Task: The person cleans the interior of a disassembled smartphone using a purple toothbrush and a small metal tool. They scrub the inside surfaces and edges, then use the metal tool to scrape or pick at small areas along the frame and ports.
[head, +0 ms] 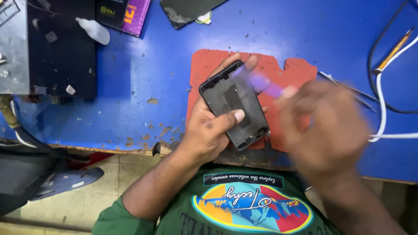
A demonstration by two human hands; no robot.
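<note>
Your left hand (pixel 209 130) cradles the phone frame (pixel 235 104); your right hand (pixel 326 126) brings a purple tool (pixel 263 85) to it.

The frame sits above the red mat (pixel 287 72) on the blue tabletop (pixel 143 65), long axis tilted away to your left. Left grip wraps it, thumb across. Right grip is blurred but pinched on the tool, whose tip points left onto the frame's upper end.

Beneath the grip, a ragged red mat (pixel 292 72) lying on a scuffed blue tabletop (pixel 143 65). Far up-left of it, a black box (pixel 61 48) with a small white squeeze bottle (pixel 93 29) resting at its edge. Straight above, a dark cracked screen panel (pixel 187 11). Off right, white cable (pixel 383 109), black cable (pixel 379 48), yellow-handled tool (pixel 394 50).
</note>
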